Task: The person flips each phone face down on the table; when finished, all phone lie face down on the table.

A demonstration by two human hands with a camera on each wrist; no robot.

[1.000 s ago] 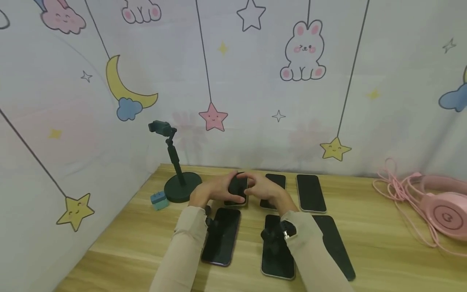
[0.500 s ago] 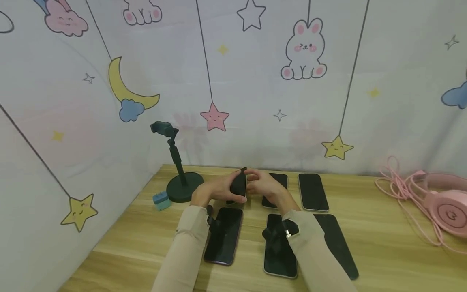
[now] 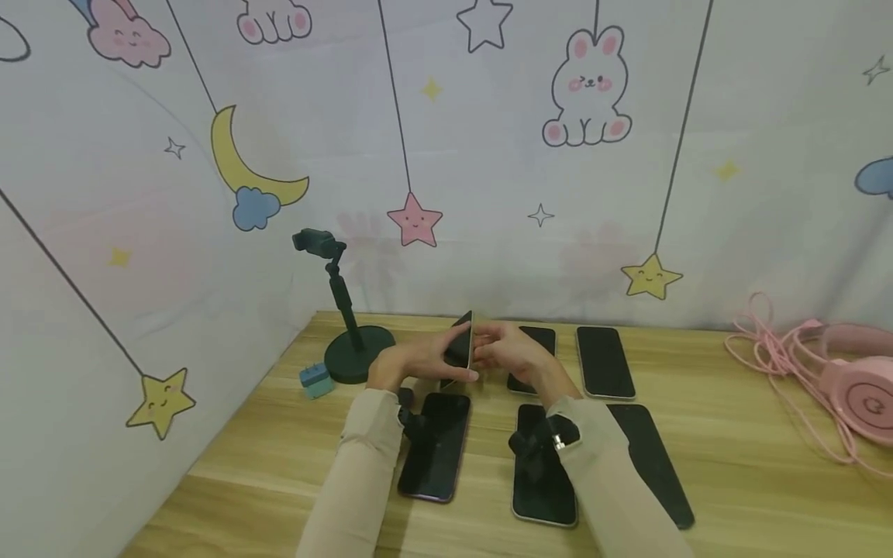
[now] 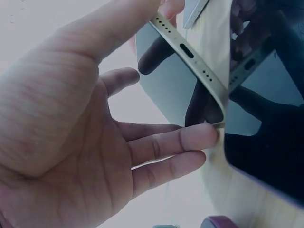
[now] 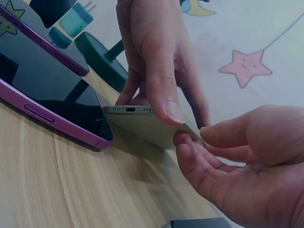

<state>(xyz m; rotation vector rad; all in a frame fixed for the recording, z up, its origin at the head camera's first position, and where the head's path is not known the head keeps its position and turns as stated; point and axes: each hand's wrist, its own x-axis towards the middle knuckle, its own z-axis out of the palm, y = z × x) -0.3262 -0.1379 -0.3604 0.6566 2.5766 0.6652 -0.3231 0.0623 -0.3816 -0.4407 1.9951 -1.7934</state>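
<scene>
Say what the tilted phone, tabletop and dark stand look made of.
Tilted phone: probably glossy glass front, by its reflections; pale rim, metal or plastic. Tabletop: seemingly satin wood or laminate, by its grain. Dark stand: matte, likely plastic or painted metal; no sharp reflections.

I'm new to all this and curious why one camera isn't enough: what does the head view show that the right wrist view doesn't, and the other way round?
Only the head view shows the pink headphones, the cartoon rabbit on the wall and the beige sleeves.

Only the right wrist view shows the port in the end of the tilted phone and the side button on the purple-edged phone.

Both show those two phones, the left grip and right grip on the tilted one, the blue plug and the pink star.
</scene>
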